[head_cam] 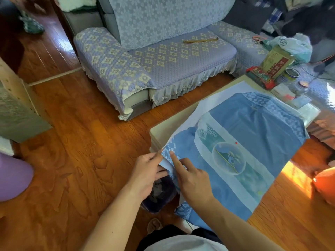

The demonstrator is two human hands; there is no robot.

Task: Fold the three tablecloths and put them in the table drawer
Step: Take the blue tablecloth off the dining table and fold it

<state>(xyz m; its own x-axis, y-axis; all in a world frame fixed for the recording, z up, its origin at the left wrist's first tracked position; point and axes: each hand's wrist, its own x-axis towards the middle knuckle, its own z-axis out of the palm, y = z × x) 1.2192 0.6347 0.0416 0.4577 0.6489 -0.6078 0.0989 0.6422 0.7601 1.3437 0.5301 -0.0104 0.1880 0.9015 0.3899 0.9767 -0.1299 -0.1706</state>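
Fingers (157,155) of the left hand (146,171) pinched the blue patterned fabric tablecloth's (253,134) corner at the cream table's (163,131) near edge, seemingly to align layers, while the right hand (192,180) pressed beside with index finger extended.

Open wooden floor (76,142) spreads wide from seven round to ten o'clock of the table (163,129), nothing standing on that stretch. At twelve o'clock the sofa (154,60) blocks the way, a narrow strip of floor between its skirt and the table edge. The table's far end, at one o'clock, is crowded: boxes (275,64), jars (291,73), a plastic bag (291,46), all packed close. The blue tablecloth (253,134) covers most of the tabletop and hangs over its near edge. A dark bin (159,194) sits on the floor below the near corner. At three o'clock, an orange object (326,185) stands beside the table.
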